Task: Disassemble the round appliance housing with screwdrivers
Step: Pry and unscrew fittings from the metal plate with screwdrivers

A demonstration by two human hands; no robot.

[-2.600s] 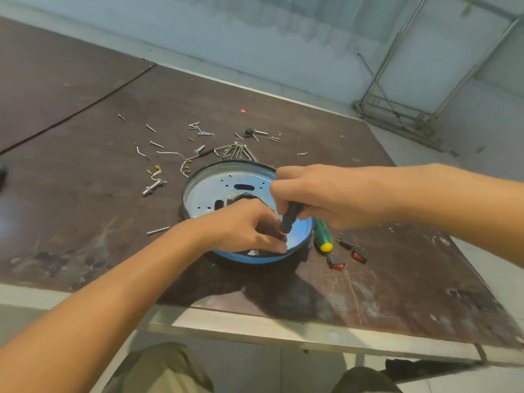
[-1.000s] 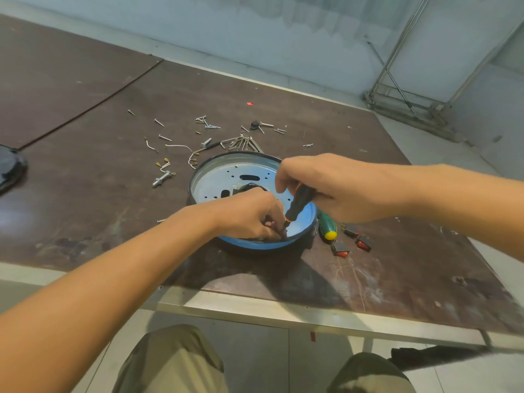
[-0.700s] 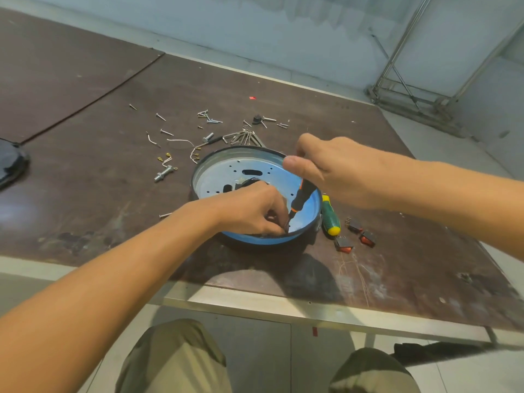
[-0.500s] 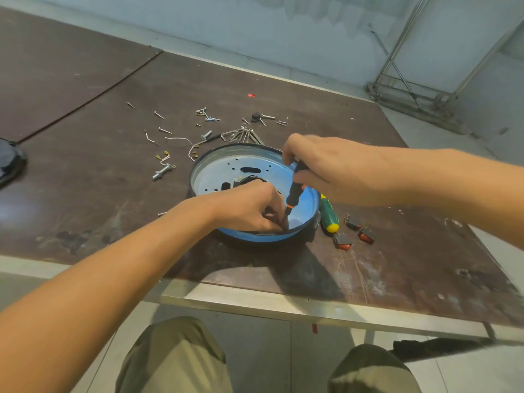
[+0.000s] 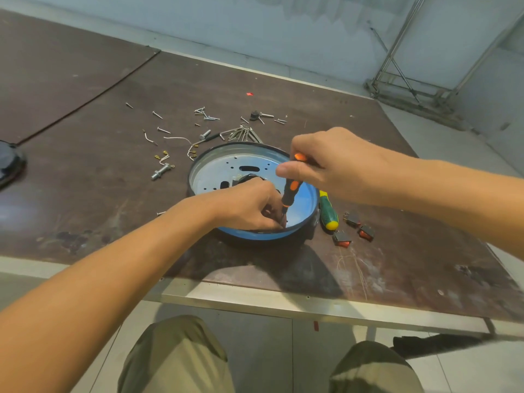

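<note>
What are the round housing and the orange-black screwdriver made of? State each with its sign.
Round housing: likely sheet metal, bare and glossy; it reflects light and has punched holes.
Orange-black screwdriver: handle looks moulded plastic or rubber, black with orange inserts.

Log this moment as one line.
right hand: grips orange screwdriver, tip down in housing | left hand: curled beside tip, contents hidden | green screwdriver: lies beside housing

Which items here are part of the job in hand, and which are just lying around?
In use: round housing; orange-black screwdriver, gripped by the right hand; left hand, fingers curled inside the housing by the tip.
Lying about: green screwdriver beside the housing; three red switches; loose screws; black object at far left.
</note>
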